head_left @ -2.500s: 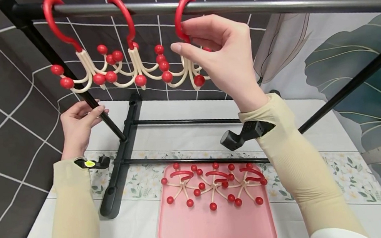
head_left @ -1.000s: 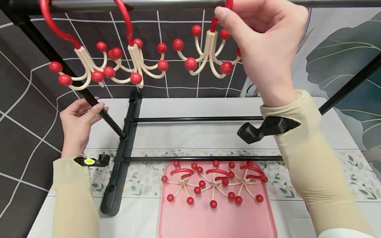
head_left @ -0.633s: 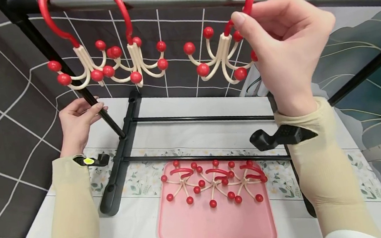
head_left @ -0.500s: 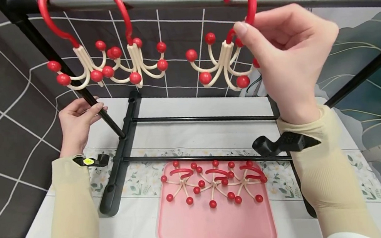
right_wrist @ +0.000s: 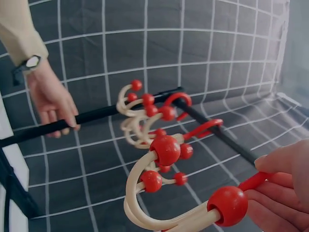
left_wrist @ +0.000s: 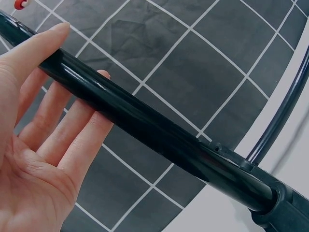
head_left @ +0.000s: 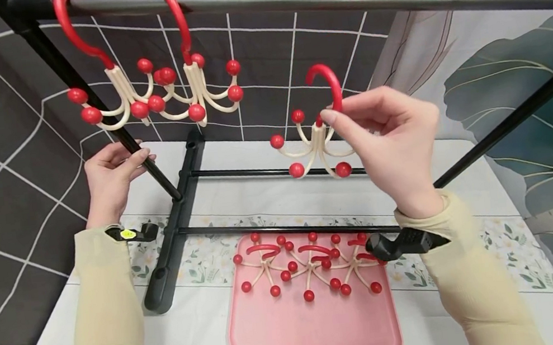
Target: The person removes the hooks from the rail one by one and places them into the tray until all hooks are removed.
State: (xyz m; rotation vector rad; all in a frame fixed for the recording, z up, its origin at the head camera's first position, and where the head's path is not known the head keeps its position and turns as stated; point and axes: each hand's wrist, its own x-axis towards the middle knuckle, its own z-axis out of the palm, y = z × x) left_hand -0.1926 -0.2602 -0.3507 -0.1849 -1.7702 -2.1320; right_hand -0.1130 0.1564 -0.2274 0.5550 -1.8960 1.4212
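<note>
My right hand pinches the red hook of a multi-arm hanger, cream with red ball tips, in the air below the rack's top bar. Its hook is off the bar. At the left, my left hand holds the black side post of the rack, thumb on one side and fingers on the other. Two like hangers, one beside another, hang by red hooks from the bar's left part. Three more hangers lie on a pink tray.
The rack's black base foot and two lower crossbars, one in front, stand on a white table with a floral strip. A dark grid-patterned backdrop stands behind. A leaf-patterned curtain hangs at the right.
My right hand slid the third hanger right along the bar, lifted its hook off, and has lowered it below the bar and back leftward. My left hand has stayed on the post.
</note>
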